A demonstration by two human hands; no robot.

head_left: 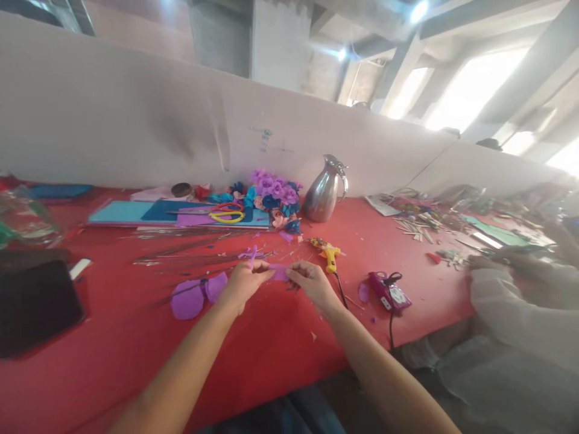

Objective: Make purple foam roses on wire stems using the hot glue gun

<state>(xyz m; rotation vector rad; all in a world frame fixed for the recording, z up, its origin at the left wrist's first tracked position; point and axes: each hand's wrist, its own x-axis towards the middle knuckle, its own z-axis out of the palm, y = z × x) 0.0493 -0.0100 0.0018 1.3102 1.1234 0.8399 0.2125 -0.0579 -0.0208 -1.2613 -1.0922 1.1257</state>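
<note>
Leaning over the long red table (280, 349), you had a pretty busy spread going, with a person in a white sleeve (511, 313) off at the right edge. Way over left sat a flat black slab (38, 307), and near the white partition were light and dark blue sheets (118, 212), with scissors with red and yellow loops (228, 212) on top. Just right of those, a bunch of purple, blue and pink flowers (274, 190) sat beside a shiny silver metal jug (320, 193). The yellow glue gun (329, 256) lay past your right hand (312, 283), and rounded purple paper pieces (187, 299) lay near your left hand (246, 280). Both hands had fingertips pinched closed on a small piece of purple paper (279, 273), honestly kinda blurry, stretched between them above the tabletop.
</note>
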